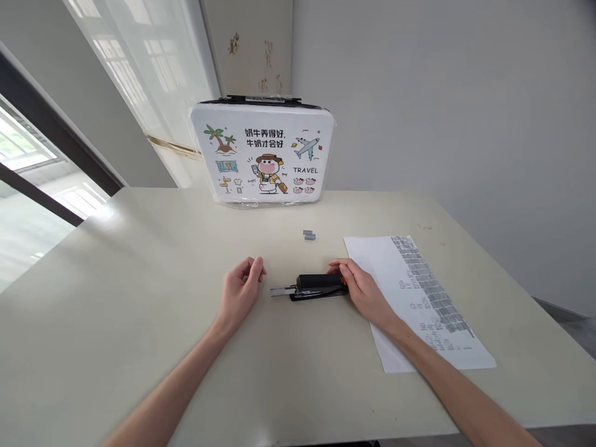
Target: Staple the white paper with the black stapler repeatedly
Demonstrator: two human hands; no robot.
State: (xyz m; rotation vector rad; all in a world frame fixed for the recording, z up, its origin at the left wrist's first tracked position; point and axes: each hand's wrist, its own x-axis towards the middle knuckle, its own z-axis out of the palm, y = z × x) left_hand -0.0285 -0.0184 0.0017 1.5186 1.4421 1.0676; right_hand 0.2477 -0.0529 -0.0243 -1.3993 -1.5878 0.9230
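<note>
My right hand grips the right end of a black stapler lying on its base on the table. Out of the stapler's left end sticks a metal staple rail. A small red part shows beside my right fingers. My left hand rests to the left of the rail, apart from it, with fingers curled in and thumb on top; I see nothing in it. Short strips of grey staples lie beyond the stapler.
A white sheet of paper with grey print lies at the right, partly under my right forearm. At the back of the pale table stands a white travel case with cartoon drawings, against a wall. A window is at the left.
</note>
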